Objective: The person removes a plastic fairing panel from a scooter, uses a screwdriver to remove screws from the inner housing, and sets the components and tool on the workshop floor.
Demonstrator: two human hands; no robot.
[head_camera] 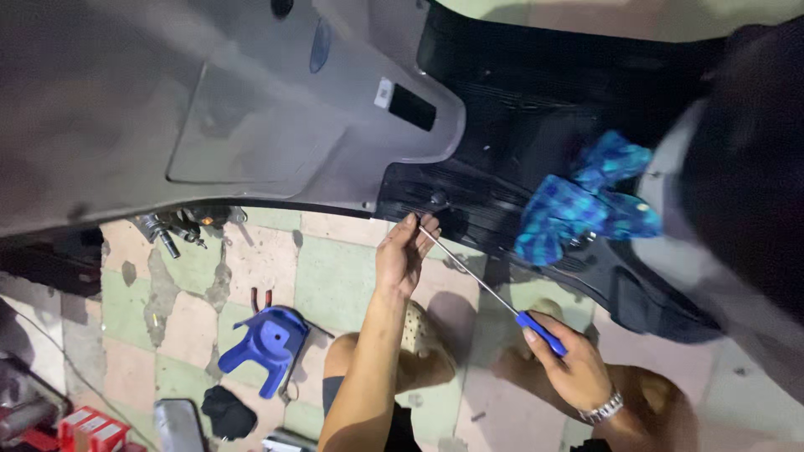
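I see my right hand (pixel 574 368), nearest me with a watch on its wrist, closed around the blue handle of a long screwdriver (pixel 502 301). My left forearm reaches up beside it, and the left hand (pixel 404 255) pinches the thin shaft near its tip with fingers curled. The tip meets the scooter's black footboard (pixel 519 125), where a blue cloth (pixel 586 201) lies just right of the tip.

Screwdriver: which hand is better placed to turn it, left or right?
Right, most likely. The right hand is wrapped around the blue handle, so it can twist directly. The left hand only pinches the thin shaft near the tip, by the scooter's black floorboard, which suits steadying, not turning.
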